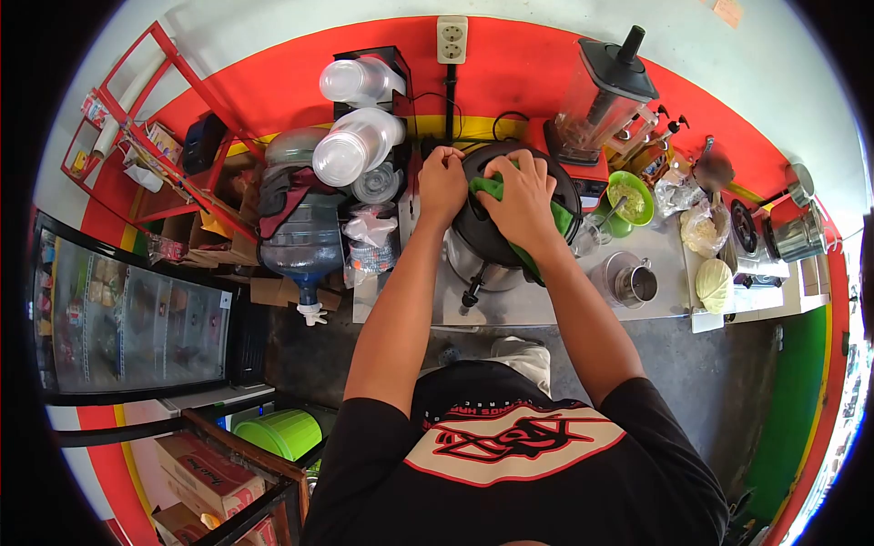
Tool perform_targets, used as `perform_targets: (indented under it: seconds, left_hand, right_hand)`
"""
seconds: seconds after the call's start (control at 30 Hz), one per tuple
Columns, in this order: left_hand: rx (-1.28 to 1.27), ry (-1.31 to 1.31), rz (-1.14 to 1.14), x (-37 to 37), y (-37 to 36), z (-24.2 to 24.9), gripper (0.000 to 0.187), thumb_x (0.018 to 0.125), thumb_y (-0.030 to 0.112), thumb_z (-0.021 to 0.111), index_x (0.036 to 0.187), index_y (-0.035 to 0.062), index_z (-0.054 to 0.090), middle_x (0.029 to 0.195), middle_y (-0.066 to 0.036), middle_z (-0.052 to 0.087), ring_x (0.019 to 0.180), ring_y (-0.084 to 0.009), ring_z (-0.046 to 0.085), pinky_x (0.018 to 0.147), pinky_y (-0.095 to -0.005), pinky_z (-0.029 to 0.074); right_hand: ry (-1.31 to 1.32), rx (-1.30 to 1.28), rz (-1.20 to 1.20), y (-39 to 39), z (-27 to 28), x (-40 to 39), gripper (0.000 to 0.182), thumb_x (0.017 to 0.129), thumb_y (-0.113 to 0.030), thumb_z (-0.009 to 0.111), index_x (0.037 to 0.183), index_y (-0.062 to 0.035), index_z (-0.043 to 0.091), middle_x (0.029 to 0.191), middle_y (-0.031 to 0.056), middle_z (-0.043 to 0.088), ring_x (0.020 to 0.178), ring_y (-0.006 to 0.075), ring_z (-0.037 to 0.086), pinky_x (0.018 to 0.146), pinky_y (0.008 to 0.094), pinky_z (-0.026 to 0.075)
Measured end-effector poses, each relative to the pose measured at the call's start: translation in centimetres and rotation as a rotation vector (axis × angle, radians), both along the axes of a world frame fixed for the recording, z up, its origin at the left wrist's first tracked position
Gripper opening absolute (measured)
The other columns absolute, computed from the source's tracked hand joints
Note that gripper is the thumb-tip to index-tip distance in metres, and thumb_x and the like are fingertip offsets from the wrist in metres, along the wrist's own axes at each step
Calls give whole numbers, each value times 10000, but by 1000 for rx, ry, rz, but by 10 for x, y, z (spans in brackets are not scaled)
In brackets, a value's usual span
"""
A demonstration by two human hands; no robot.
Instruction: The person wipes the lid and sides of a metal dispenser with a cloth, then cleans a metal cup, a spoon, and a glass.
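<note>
A steel drink dispenser with a black lid (473,227) and a small black tap (471,296) stands on the counter in front of me. My right hand (523,196) presses a green cloth (562,218) onto the top of the lid, its fingers bent around the bunched fabric. Part of the cloth hangs over the lid's right side. At the lid's left edge, my left hand (443,187) has its fingers curled in against the rim; the fingertips are partly hidden.
Right of the dispenser are a blender (596,105), a green bowl (630,202), a steel cup (635,285) and a cabbage (715,285). Stacked plastic cups (350,150) and a large water bottle (305,237) stand left. A glass-doored fridge (137,314) is farther left.
</note>
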State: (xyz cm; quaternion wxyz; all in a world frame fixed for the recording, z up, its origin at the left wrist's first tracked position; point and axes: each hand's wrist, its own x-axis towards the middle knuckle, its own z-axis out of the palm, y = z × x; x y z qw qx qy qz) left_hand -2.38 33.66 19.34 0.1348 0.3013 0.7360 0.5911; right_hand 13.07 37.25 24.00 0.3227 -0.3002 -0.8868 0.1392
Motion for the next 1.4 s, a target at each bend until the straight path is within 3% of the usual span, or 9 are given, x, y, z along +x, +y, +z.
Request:
perform_targets:
  seconds: [0.07, 0.13, 0.23, 0.33, 0.5, 0.73, 1.0, 1.23, 1.4]
  left_hand:
    - [0, -12, -7, -2, 2, -4, 221, 993, 156, 541, 1022, 15, 709, 991, -222, 750, 952, -392, 732, 864, -433, 541]
    - [-1, 11, 12, -3, 4, -7, 212, 996, 159, 556, 1025, 31, 722, 869, -112, 742, 767, -204, 691, 739, -359, 526]
    - [33, 59, 31, -1, 3, -7, 205, 996, 155, 559, 1027, 32, 720, 857, -111, 736, 721, -195, 681, 706, -357, 523]
    - [30, -46, -17, 0, 0, -2, 218, 994, 145, 545, 1007, 8, 714, 967, -220, 749, 893, -361, 736, 821, -420, 543]
    - [55, -32, -2, 3, -3, 0, 219, 993, 137, 548, 993, 0, 720, 956, -208, 750, 877, -347, 733, 814, -413, 540]
    - [18, -102, -16, 2, -4, -1, 215, 993, 133, 545, 1005, 2, 716, 965, -200, 751, 907, -353, 728, 835, -418, 535]
    - [84, 108, 9, 5, -3, 0, 213, 1003, 142, 536, 1014, 14, 706, 957, -197, 745, 901, -376, 714, 833, -427, 537]
    - [32, 98, -35, 6, -2, 2, 218, 987, 237, 635, 1013, 26, 680, 979, -173, 752, 932, -366, 725, 849, -455, 546]
    - [-18, 140, -22, 6, -2, 5, 270, 964, 306, 686, 1010, 40, 684, 969, -145, 755, 924, -344, 728, 840, -457, 551]
  right_hand:
    - [-34, -2, 6, 7, 2, -4, 344, 769, -165, 846, 1065, -172, 671, 1216, 74, 566, 1216, 348, 500, 978, 525, 386]
    - [-138, -127, -11, 11, 11, -5, 361, 764, -174, 849, 1074, -181, 666, 1209, 63, 569, 1214, 338, 504, 973, 530, 392]
    - [-101, -128, -18, 9, 9, -4, 359, 764, -155, 830, 1079, -164, 659, 1198, 63, 576, 1211, 333, 513, 976, 530, 404]
    - [4, -73, -27, 4, 3, -1, 335, 771, -130, 795, 1075, -137, 655, 1198, 68, 586, 1202, 343, 526, 984, 521, 419]
    - [-1, 10, 14, -20, 8, 12, 331, 809, -132, 748, 1124, -106, 650, 1257, 86, 602, 1241, 348, 541, 1055, 536, 414]
    - [-244, 105, 239, -54, 12, 62, 519, 999, -257, 652, 1503, -173, 562, 1567, 68, 513, 1511, 277, 405, 1237, 546, 278]
    - [-166, -86, -10, -31, 2, 95, 529, 1064, -247, 554, 1573, -117, 492, 1661, 107, 427, 1558, 313, 355, 1258, 550, 224]
    - [-210, 144, -82, -30, 1, 38, 602, 1046, -380, 570, 1541, -43, 505, 1633, 156, 441, 1544, 408, 335, 1253, 546, 258]
    - [-190, 148, 67, -55, 3, 21, 429, 1003, -371, 638, 1148, 19, 742, 1521, 157, 559, 1500, 396, 398, 1222, 546, 328]
